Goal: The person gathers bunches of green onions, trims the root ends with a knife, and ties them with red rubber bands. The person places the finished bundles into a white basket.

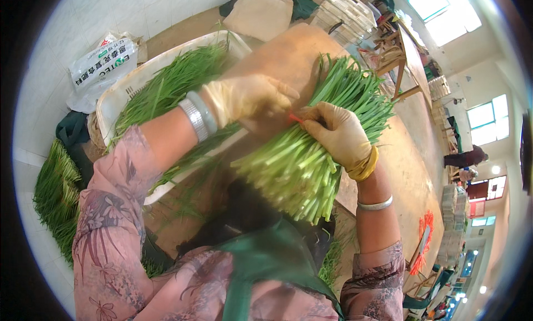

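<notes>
A thick bundle of green chives (300, 165) lies in front of me, pale cut stems toward my lap and dark leaves pointing away over the table. My right hand (336, 133), in a pale glove, rests on the bundle. Its thumb and fingers are closed on a thin red tie (295, 119) at the bundle's left side. My left hand (250, 99), also gloved, is raised left of the bundle, near the tie. Motion smears its fingers, so whether anything is in them cannot be made out.
Beneath the bundle is a brown wooden table (411, 160), with a bunch of red ties (425, 243) at its right edge. A white crate (166, 51) of loose chives (172, 79) stands at left. More chives (55, 193) lie by the tiled wall. Stacked crates (347, 15) stand beyond.
</notes>
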Action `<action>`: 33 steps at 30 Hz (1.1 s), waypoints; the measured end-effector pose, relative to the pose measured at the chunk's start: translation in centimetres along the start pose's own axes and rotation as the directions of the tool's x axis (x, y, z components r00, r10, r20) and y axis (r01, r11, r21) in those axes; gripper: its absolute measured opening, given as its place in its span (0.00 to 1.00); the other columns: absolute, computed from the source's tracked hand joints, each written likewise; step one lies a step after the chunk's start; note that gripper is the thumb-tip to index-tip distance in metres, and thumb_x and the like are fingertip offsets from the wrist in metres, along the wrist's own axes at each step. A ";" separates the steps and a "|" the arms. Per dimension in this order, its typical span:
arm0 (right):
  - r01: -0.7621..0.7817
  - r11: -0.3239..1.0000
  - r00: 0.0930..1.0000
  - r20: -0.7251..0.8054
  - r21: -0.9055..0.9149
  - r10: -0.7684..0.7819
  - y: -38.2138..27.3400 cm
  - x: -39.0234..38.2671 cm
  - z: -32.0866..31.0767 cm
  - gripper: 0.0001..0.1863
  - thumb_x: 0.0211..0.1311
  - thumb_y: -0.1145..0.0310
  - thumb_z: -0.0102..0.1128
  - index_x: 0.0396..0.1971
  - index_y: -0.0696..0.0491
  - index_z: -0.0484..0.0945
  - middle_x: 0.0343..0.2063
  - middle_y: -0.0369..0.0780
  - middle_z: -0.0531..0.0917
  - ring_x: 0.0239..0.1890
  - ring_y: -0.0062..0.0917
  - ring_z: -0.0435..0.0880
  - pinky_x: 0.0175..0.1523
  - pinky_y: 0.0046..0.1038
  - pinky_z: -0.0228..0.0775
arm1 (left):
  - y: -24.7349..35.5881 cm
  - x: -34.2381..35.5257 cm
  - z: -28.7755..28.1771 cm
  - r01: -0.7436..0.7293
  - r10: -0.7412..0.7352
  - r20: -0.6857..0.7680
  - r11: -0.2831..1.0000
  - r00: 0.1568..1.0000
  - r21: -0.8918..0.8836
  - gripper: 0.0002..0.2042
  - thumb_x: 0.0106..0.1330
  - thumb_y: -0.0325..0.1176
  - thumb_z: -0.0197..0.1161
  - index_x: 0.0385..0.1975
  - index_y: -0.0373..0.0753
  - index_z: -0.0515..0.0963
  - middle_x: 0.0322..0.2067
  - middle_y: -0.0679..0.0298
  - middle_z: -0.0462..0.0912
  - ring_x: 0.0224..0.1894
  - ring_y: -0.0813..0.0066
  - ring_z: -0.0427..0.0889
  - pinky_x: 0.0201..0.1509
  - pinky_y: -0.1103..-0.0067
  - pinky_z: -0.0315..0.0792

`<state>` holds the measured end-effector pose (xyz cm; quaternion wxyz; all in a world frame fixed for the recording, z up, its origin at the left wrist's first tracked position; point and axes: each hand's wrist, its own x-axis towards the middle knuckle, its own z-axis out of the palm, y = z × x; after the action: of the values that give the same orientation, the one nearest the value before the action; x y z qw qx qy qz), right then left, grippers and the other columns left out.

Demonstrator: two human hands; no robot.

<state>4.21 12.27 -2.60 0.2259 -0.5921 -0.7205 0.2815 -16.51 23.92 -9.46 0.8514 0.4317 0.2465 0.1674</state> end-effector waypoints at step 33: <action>-0.008 0.987 0.999 -0.049 -0.160 0.000 -0.2 1.6 0.6 0.10 0.57 0.67 0.64 0.33 0.58 0.84 0.29 0.50 0.86 0.33 0.44 0.86 0.42 0.36 0.78 | -2.1 -1.5 2.9 -0.278 0.303 -0.102 0.938 0.947 0.206 0.27 0.63 0.23 0.71 0.62 0.35 0.72 0.42 0.67 0.82 0.45 0.79 0.82 0.50 0.81 0.77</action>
<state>3.34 13.77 -2.96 0.1948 -0.6165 -0.7338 0.2087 -15.92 20.09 -9.30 0.7541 0.5304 0.2506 0.2955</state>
